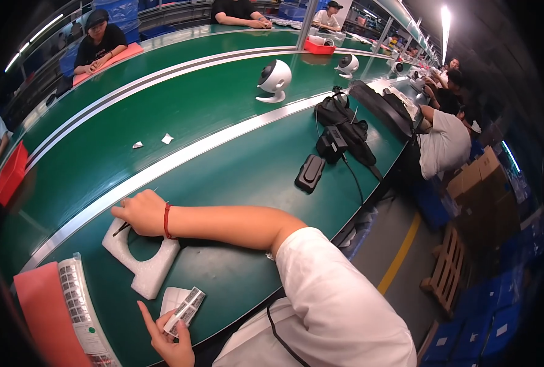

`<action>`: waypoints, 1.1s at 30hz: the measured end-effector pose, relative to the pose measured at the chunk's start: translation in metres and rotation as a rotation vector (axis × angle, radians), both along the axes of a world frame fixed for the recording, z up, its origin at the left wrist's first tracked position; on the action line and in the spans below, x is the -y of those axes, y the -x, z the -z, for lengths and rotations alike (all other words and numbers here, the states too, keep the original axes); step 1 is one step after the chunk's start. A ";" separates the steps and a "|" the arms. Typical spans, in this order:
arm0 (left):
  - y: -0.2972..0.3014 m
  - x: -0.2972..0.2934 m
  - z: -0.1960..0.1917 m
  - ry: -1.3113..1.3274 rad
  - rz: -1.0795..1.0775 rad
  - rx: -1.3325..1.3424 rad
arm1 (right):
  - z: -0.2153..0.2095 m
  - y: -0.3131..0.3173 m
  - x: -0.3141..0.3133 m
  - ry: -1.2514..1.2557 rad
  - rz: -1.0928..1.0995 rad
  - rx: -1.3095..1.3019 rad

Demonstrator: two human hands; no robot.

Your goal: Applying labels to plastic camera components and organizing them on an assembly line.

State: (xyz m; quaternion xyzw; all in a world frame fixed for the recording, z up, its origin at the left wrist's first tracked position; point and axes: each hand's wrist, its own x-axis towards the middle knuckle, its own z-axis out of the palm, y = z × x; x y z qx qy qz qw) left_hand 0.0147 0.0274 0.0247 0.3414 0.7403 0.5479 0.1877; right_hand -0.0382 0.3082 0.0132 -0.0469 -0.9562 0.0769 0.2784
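At the lower edge my left hand [173,344] pinches a small strip of printed labels [189,309], its index finger stretched out. A white piece with rounded corners [171,298] lies just behind the strip, partly covered. My right hand [145,213], with a red cord at the wrist, reaches across to the left and is closed around a thin dark tool [121,229], whose kind I cannot make out. Below that hand a white foam piece [154,275] with a curved cut-out rests on the green bench [223,269]; whether the hand touches it is hidden.
Left of my hands lie a label sheet [79,300] and a red-orange sheet [42,312]. A black case [310,174], a power adapter [331,144] and a black bag [345,119] lie to the right. White round devices [275,81] stand on the green conveyor [211,92]. Co-workers sit around.
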 end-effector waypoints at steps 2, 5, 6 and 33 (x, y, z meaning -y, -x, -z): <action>0.001 0.001 0.002 0.011 0.013 0.026 | -0.005 -0.002 0.002 0.015 0.020 0.066; -0.001 -0.001 0.003 -0.021 0.012 0.055 | -0.007 -0.001 0.004 0.038 0.045 0.124; -0.001 0.000 0.001 -0.019 0.013 0.057 | -0.007 -0.001 0.004 0.045 0.050 0.114; 0.015 0.004 0.028 -0.112 0.028 0.068 | -0.004 0.007 0.005 0.088 0.056 0.163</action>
